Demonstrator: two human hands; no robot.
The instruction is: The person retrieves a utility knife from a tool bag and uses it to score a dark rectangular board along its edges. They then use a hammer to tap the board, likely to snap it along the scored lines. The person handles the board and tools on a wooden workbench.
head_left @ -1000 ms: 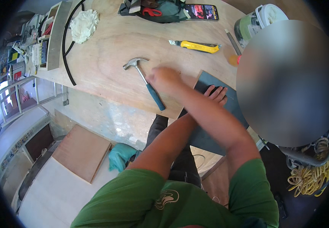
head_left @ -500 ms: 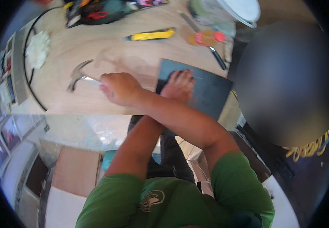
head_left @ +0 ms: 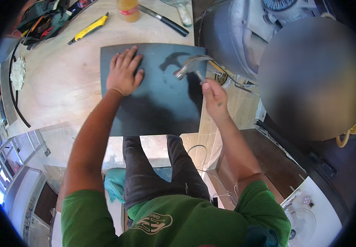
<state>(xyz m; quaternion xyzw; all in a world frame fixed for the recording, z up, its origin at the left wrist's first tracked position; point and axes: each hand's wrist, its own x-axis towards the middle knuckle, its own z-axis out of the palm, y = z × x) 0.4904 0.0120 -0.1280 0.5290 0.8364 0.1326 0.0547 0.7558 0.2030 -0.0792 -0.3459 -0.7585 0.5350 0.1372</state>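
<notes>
A square dark grey panel (head_left: 161, 96) lies on the pale wooden tabletop, its near edge by my legs. My left hand (head_left: 123, 72) rests flat on its upper left part, fingers spread, holding nothing. In my right hand (head_left: 215, 96) is a claw hammer (head_left: 191, 66), gripped by the handle just beyond the panel's right edge. The hammer's head hangs over the upper right of the panel and casts a shadow on it. Most of the handle is hidden by my fist.
Beyond the panel lie a yellow utility knife (head_left: 90, 28), a black-handled blade tool (head_left: 165, 20) and a bottle of orange liquid (head_left: 129, 11). At the left are a tool bag (head_left: 48, 24), a crumpled white cloth (head_left: 18, 74) and a black cable (head_left: 16, 105). A grey drum (head_left: 227, 37) stands right.
My right hand has swung the hammer from the table's left, across my left arm, to the panel's right side. My arms are uncrossed. The panel now appears squarer and nearer.
</notes>
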